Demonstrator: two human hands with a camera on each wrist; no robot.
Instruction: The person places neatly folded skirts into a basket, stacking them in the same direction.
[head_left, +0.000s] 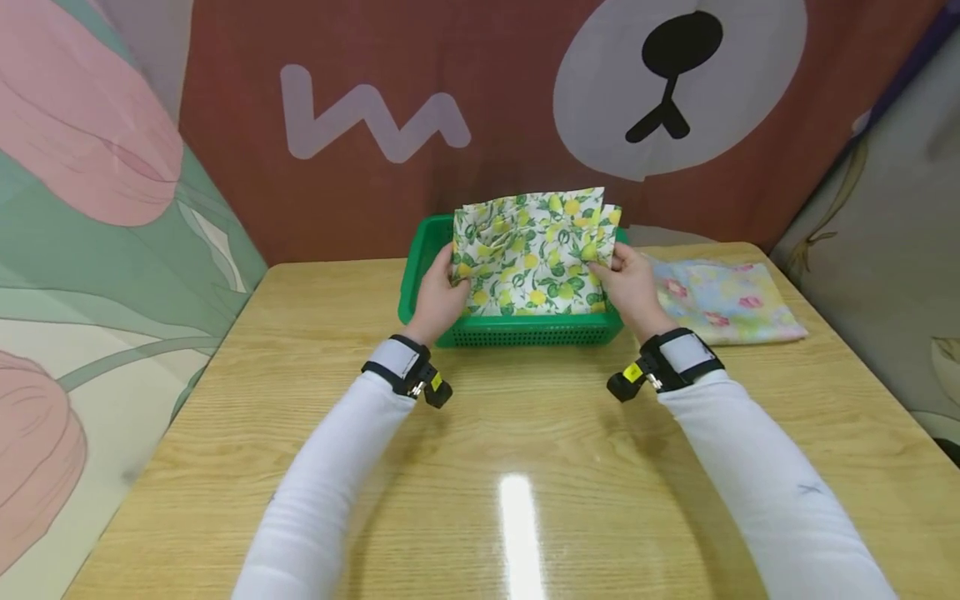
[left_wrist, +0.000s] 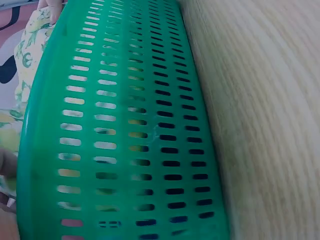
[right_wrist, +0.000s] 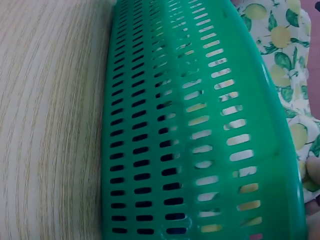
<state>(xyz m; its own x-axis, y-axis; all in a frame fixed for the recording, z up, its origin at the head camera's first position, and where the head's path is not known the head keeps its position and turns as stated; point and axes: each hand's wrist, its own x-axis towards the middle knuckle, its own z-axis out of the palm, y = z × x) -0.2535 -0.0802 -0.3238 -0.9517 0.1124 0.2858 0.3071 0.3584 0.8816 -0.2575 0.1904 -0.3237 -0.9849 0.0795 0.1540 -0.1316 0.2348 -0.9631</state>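
Note:
A folded cloth [head_left: 532, 258] with a lemon-and-leaf print stands raised in a green plastic basket [head_left: 525, 335], its top edge above the rim. At its left side my left hand [head_left: 438, 298] grips the edge, thumb in front. My right hand [head_left: 634, 287] pinches the opposite side with the thumb on the front face. In the left wrist view, the slotted basket wall [left_wrist: 50, 115] covers most of the cloth [left_wrist: 31, 55]. The right wrist view shows the cloth [right_wrist: 280, 37] beyond the basket rim, with a few fingertips at the right edge. The cloth's lower part is hidden by the basket front.
Right of the basket, a pastel floral cloth [head_left: 727, 304] lies folded flat on the wooden table [head_left: 570, 433]. Behind the table hangs a brown printed curtain [head_left: 510, 83]. A black strap with a small camera [head_left: 438, 390] is on each wrist.

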